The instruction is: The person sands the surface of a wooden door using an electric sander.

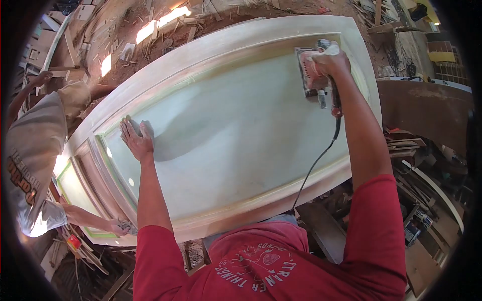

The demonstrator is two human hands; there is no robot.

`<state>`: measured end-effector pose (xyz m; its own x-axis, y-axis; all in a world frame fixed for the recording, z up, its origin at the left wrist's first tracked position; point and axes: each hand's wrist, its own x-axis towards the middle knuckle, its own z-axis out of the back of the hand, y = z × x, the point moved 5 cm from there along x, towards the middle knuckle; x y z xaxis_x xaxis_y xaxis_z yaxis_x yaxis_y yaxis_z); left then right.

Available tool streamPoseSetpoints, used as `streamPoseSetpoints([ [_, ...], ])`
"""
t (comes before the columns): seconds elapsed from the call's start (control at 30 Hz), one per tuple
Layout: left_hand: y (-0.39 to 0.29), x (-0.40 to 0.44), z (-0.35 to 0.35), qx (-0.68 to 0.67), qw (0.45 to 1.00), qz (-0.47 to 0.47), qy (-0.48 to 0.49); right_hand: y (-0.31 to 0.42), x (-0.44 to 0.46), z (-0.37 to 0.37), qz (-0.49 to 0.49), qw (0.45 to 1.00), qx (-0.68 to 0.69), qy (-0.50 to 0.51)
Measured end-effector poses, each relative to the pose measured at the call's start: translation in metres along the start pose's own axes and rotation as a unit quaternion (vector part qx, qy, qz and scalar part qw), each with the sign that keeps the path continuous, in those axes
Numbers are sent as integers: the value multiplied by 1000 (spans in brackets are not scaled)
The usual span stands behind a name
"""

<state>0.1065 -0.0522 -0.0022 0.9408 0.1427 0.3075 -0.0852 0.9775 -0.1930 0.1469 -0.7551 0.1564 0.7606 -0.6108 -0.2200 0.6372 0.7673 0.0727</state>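
A large pale panel (241,125) with a raised frame lies in front of me. Near its far right corner, my right hand (333,59) is wrapped round a red power sander (312,72), whose flat base rests on the panel. A black cord (317,159) runs from the sander down toward my body. At the panel's left part my left hand (137,139) lies flat on the surface, fingers spread, holding nothing. Greenish edges show along the inside of the frame.
At the left a co-worker in a grey shirt (37,145) stands by the panel, one hand (120,227) at its near left edge. Wood scraps (193,32) litter the ground beyond. Boards and offcuts (427,200) are piled at the right, beside a brown panel (427,108).
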Motion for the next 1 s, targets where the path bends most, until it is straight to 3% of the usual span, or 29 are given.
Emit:
streamPoseSetpoints([
  [0.17, 3, 0, -3, -1, 1000, -11, 1, 10, -20, -9, 12, 1000, 2, 7],
  [0.33, -2, 2, 0, 17, 999, -5, 42, 94, -103, -19, 37, 998, 49, 21],
  [0.57, -19, -14, 23, -35, 986, -124, 104, 221, -205, -69, 136, 987, 73, 36],
  [0.7, -15, -67, 40, -73, 972, -172, 143, 282, -277, -76, 162, 978, 90, 100],
  [1.0, 31, -195, 107, -134, 947, -184, 226, 366, -423, -153, 261, 944, 200, 24],
])
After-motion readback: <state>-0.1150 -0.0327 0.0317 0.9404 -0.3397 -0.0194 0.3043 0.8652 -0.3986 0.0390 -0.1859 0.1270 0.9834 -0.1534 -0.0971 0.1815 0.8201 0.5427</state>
